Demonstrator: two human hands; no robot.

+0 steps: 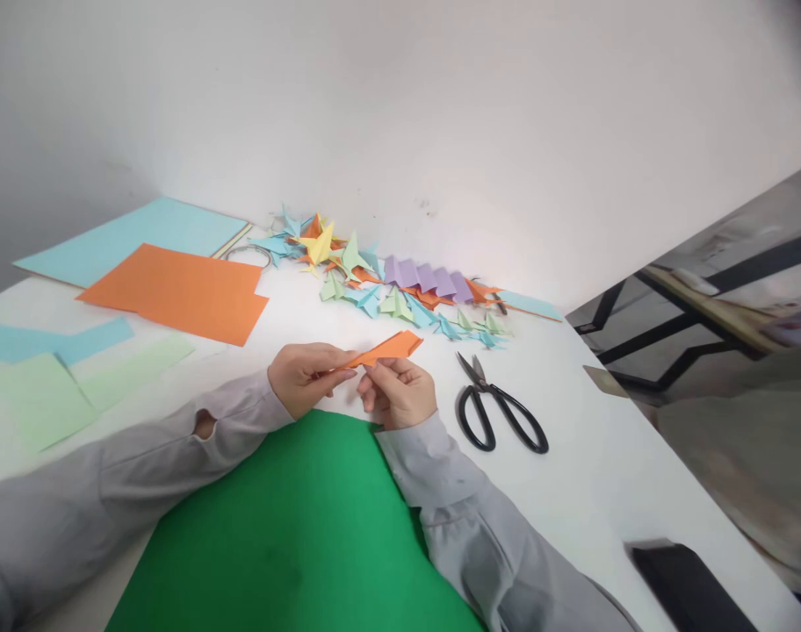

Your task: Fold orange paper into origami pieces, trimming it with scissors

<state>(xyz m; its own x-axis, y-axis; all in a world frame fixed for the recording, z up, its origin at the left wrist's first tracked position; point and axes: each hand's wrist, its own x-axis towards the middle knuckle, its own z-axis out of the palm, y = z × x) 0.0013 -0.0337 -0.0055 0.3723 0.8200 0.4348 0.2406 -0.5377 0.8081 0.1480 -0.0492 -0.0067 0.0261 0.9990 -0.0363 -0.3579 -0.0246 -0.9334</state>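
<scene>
A narrow folded orange paper (391,349) is held between my two hands, above the far edge of a green sheet (295,527). My left hand (312,377) pinches its left end between thumb and fingers. Under its middle, my right hand (399,391) grips the lower edge with thumb and fingertips. The paper's right end sticks out free past my fingers. Black-handled scissors (499,408) lie with parted blades to the right of my right hand.
Folded paper pieces in several colours (393,298) lie along the wall. Orange sheets (183,290), a blue stack (143,233) and pale green sheets (45,399) are at left. A black object (690,588) lies at front right, near the table's edge.
</scene>
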